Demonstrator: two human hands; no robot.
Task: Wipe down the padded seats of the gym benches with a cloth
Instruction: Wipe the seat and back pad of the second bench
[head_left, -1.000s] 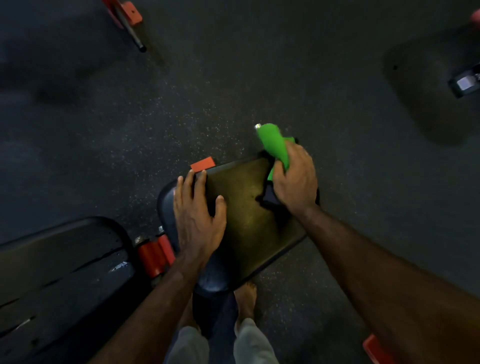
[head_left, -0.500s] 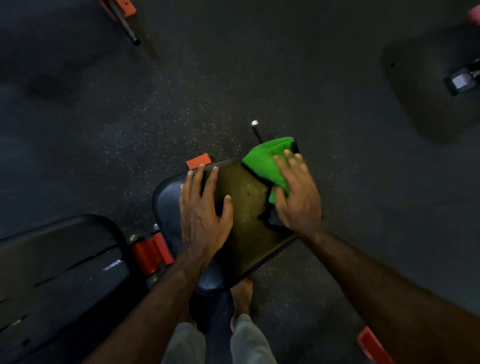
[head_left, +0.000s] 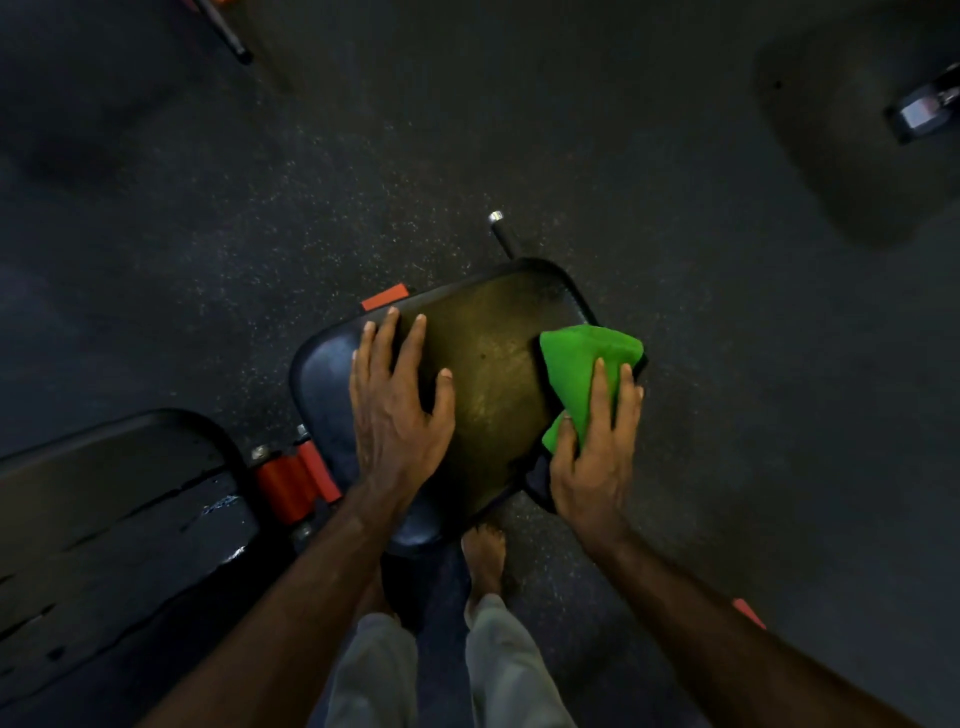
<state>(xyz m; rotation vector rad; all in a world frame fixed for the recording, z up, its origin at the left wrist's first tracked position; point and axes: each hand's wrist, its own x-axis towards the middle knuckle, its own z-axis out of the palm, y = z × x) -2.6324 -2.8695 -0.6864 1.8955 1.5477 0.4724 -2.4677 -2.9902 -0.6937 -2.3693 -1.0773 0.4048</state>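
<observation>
Dark speckled gym floor (head_left: 519, 130), padded seat (head_left: 493, 374) under both hands, left hand (head_left: 397, 410) flat with fingers spread on the seat, right hand (head_left: 597, 457) pressing a green cloth (head_left: 576, 364) at the seat's right edge, second bench pad (head_left: 104, 519) left of the left arm.

The left hand (head_left: 397, 410) lies flat with fingers spread on the padded seat (head_left: 488, 374), while the right hand (head_left: 597, 457) presses a green cloth (head_left: 576, 364) against the seat's right edge (a cracked second pad (head_left: 114, 525) sits lower left).
</observation>
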